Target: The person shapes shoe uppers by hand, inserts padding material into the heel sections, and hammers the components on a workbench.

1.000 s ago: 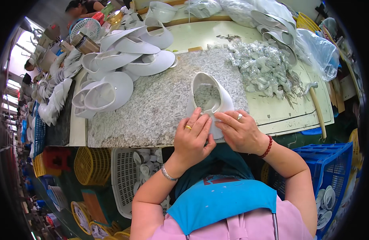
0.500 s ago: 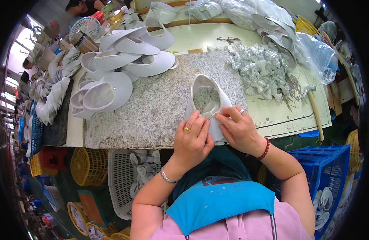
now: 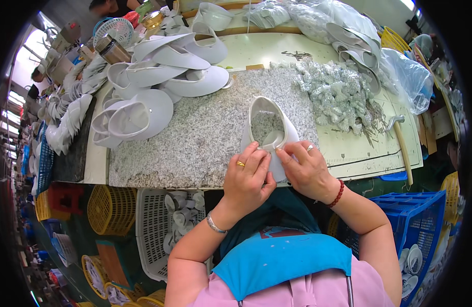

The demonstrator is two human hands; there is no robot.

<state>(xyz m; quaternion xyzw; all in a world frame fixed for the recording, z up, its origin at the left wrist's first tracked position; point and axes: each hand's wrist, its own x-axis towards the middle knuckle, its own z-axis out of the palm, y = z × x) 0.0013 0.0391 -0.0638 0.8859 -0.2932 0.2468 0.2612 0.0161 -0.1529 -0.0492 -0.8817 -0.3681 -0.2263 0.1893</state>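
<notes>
A white shoe upper (image 3: 293,134) with a long oval opening rests on the speckled grey stone slab (image 3: 205,138), close to the table's front edge. My left hand (image 3: 250,171) is closed on the near rim of the opening, its fingertips pressed together there. Across from it, my right hand (image 3: 303,166) pinches the same rim with thumb and forefinger, a short gap away from the left fingertips. A pale flap shows inside the opening. The fingers hide part of the upper's near end.
White shoe uppers (image 3: 143,113) are piled on the slab's left. To the right lie a heap of silvery glitter strips (image 3: 336,89) and a hammer (image 3: 401,146). Below the table stand a white basket (image 3: 153,230), a yellow basket (image 3: 112,207) and a blue crate (image 3: 410,204).
Both hands keep their hold on the upper's near rim, with only slight finger shifts. The whole view has moved a little, and the upper stays in place on the slab.
</notes>
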